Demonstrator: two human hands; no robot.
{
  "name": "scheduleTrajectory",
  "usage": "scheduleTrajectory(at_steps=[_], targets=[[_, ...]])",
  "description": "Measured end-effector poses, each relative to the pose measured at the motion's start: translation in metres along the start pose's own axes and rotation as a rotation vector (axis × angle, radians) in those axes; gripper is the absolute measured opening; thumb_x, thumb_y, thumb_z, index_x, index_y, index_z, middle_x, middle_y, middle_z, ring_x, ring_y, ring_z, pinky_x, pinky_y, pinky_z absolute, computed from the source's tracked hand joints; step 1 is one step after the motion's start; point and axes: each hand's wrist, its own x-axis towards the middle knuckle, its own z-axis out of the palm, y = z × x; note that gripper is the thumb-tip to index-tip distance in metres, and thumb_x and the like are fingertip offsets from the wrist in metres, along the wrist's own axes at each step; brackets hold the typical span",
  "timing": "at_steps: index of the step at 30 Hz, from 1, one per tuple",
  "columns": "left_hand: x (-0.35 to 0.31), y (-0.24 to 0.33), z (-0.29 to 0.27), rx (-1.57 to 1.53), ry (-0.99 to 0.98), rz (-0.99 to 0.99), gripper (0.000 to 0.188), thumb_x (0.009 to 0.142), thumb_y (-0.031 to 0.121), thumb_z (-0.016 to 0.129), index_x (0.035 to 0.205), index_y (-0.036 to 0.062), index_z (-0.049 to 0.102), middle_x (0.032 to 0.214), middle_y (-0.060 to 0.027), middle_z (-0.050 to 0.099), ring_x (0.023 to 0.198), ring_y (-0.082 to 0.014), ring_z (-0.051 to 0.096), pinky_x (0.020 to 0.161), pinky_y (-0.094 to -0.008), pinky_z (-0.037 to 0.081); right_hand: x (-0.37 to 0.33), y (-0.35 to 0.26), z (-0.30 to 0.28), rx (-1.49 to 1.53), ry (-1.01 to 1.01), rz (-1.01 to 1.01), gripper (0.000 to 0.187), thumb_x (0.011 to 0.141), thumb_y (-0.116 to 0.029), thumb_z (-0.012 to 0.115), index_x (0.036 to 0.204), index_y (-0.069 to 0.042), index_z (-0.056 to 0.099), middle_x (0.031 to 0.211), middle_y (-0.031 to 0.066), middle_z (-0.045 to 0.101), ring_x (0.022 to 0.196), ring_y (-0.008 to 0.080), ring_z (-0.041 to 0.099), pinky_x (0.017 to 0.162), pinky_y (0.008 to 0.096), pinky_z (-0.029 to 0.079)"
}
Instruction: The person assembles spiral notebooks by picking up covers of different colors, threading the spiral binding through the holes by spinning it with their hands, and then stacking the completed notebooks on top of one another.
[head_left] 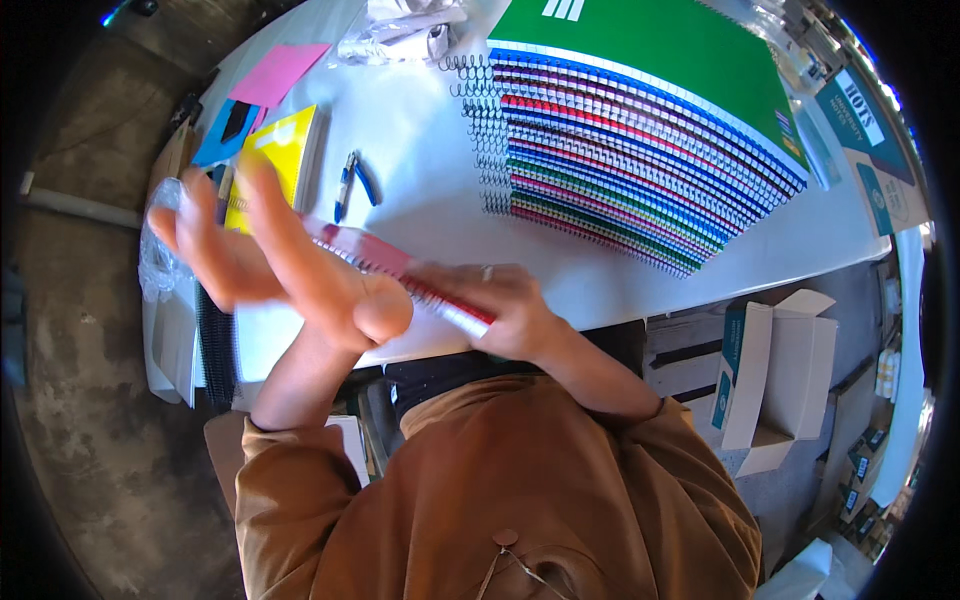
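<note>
My right hand (510, 308) is closed on the near end of a red spiral notebook (372, 248), which is tilted edge-on above the table's front edge. A ring shows on one finger. My left hand (300, 265) is raised in front of the notebook, its fingers spread and slightly blurred. It hides part of the notebook, and whether it touches the cover I cannot tell. Beyond the hands lie blue-handled pliers (355, 186). A yellow spiral notebook (290, 150) rests to their left. At the right stands a tall stack of spiral notebooks (620, 165), topped by a green cover.
Coil ends (478, 120) jut from the stack's left side. A pink sheet (285, 73) and crumpled clear plastic (400, 35) lie farther back. Black coils (215, 350) and a plastic bag (163, 245) hang at the left edge. An open carton (785, 370) sits below, right.
</note>
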Motion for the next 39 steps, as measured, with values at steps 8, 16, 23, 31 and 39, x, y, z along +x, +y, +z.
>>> scheduleTrajectory(at_steps=[8, 16, 23, 31, 39], targets=[[0.031, 0.073, -0.002, -0.042, -0.485, -0.002, 0.099, 0.075, 0.074, 0.034, 0.136, -0.0018, 0.020, 0.134, -0.0265, 0.025, 0.130, -0.0424, 0.016, 0.102, -0.0597, 0.010, 0.001, 0.002, -0.015, 0.004, 0.015, 0.239, 0.038, 0.076, -0.019, 0.067, 0.108, -0.002, 0.059, 0.094, 0.0138, 0.065, 0.077, 0.0240, 0.065, 0.067, 0.0293, 0.050], [0.063, 0.074, 0.005, -0.039, -0.553, -0.144, 0.067, 0.086, 0.057, 0.038, 0.126, 0.0034, 0.042, 0.124, -0.0140, 0.046, 0.124, -0.0338, 0.034, 0.105, -0.0523, 0.010, 0.002, 0.009, -0.029, 0.241, 0.074, 0.415, 0.022, 0.074, -0.010, 0.061, 0.094, 0.000, 0.059, 0.076, 0.0188, 0.062, 0.060, 0.0292, 0.060, 0.058, 0.0326, 0.047], [0.109, 0.077, -0.001, -0.118, -0.499, -0.052, 0.017, 0.074, 0.007, 0.065, 0.091, 0.0068, 0.062, 0.096, -0.0016, 0.063, 0.092, -0.0175, 0.059, 0.086, -0.0367, 0.034, -0.001, 0.003, -0.038, 0.138, 0.046, 0.453, 0.012, 0.075, -0.008, 0.060, 0.084, 0.000, 0.059, 0.074, 0.0209, 0.060, 0.065, 0.0368, 0.058, 0.058, 0.0353, 0.046], [0.134, 0.080, -0.025, -0.332, -0.537, -0.167, 0.022, 0.058, 0.015, 0.079, 0.074, 0.0115, 0.064, 0.069, 0.0002, 0.061, 0.065, -0.0171, 0.056, 0.074, -0.0329, 0.035, 0.015, -0.053, -0.059, 0.184, -0.067, 0.488, 0.021, 0.077, -0.006, 0.062, 0.096, -0.001, 0.058, 0.082, 0.0202, 0.061, 0.073, 0.0346, 0.060, 0.062, 0.0355, 0.047], [0.219, 0.008, -0.116, -0.200, -0.636, -0.298, 0.033, 0.069, 0.022, 0.075, 0.094, 0.0031, 0.065, 0.081, -0.0094, 0.063, 0.071, -0.0180, 0.058, 0.066, -0.0322, 0.048, 0.081, -0.127, -0.186, -0.075, 0.148, -0.207, 0.028, 0.070, 0.004, 0.064, 0.096, -0.006, 0.065, 0.093, 0.0080, 0.066, 0.089, 0.0169, 0.063, 0.076, 0.0284, 0.050]])
